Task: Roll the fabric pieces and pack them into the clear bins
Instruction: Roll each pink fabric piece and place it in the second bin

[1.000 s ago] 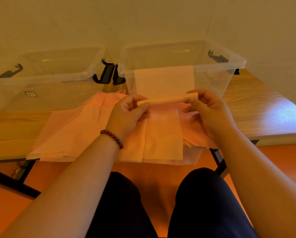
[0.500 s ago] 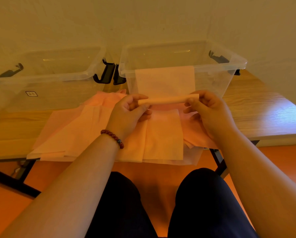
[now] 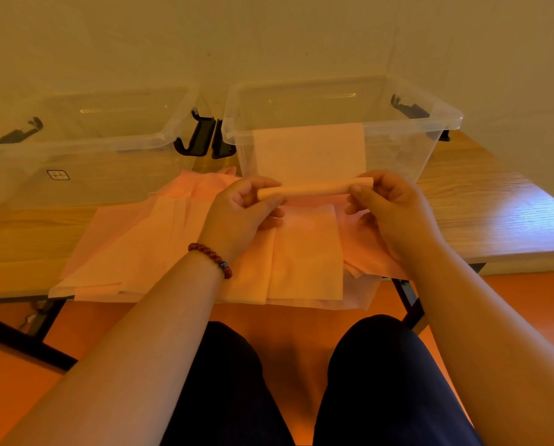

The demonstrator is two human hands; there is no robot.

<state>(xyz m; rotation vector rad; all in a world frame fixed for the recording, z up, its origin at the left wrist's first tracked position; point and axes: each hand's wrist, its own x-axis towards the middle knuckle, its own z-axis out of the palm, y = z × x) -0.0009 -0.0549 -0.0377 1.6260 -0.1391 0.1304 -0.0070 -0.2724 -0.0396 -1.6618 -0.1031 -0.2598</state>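
Head view, left hand (image 3: pixel 241 214) and right hand (image 3: pixel 388 207) pinching a half-rolled peach fabric piece (image 3: pixel 314 188) at either end, its loose flap upright against right clear bin (image 3: pixel 430 146), pink fabric pile (image 3: pixel 179 249) beneath the hands.

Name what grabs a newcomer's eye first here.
The left hand and right hand pinch the ends of a fabric roll at centre, its loose sheet lying up the front of the right clear bin. Below them a pile of pink fabric pieces spreads over the table edge, the left clear bin behind it.
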